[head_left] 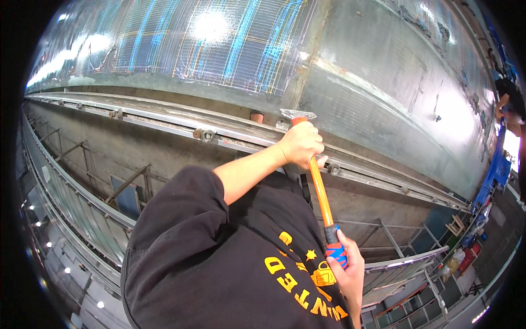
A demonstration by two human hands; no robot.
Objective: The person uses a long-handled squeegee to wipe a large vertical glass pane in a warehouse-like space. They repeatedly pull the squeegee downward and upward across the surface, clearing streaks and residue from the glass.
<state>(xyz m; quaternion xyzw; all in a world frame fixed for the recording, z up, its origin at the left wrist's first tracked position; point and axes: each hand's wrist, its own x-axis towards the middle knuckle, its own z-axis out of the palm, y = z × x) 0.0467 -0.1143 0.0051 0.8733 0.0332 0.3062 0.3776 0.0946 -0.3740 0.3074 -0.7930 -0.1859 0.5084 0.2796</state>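
Note:
A long-handled scraper with an orange shaft [321, 192] slants across the front of my black shirt. Its flat, wide, clear-looking head [297, 114] lies close to the near edge of a large glossy panel [372, 109]; whether it touches, I cannot tell. My left hand [304, 143] is closed round the shaft just below the head. Lower down, my right hand [349, 266] grips the blue and red wrapped end of the handle. Blue and yellow lines [241, 41] run across the panel's left part, while its right part is plain grey-green.
A metal rail [164, 125] with rollers runs along the panel's near edge. A small brown cup-like object [257, 117] sits by it. Behind me are metal frames [76, 192]. At the far right, another person [509, 101] stands near blue material [497, 172].

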